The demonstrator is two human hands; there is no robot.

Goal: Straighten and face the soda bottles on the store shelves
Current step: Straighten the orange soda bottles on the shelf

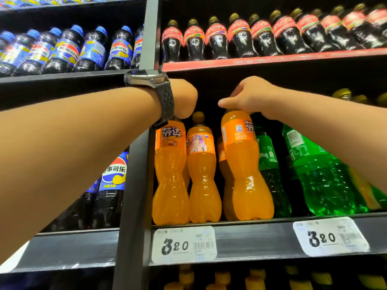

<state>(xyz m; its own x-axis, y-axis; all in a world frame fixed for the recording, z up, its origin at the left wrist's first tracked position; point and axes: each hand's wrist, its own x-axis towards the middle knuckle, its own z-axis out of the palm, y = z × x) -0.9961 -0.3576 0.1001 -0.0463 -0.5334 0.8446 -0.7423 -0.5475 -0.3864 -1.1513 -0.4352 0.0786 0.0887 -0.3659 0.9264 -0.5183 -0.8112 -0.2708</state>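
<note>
Three orange soda bottles stand at the front of the middle shelf point(251, 233). My right hand point(249, 97) grips the top of the right orange bottle point(247, 170), whose label is turned partly sideways. My left hand point(184, 97), with a dark watch on the wrist, reaches over the top of the left orange bottle point(169, 174); its fingers are hidden behind the wrist. The middle orange bottle point(202, 174) stands free between them, its cap showing.
Green soda bottles point(314, 174) stand right of the orange ones, partly behind my right forearm. Cola bottles point(240, 38) fill the red-edged shelf above. Blue-labelled cola bottles point(69, 49) fill the left bay past a grey upright post point(136, 195). White price tags point(184, 243) hang on the shelf edge.
</note>
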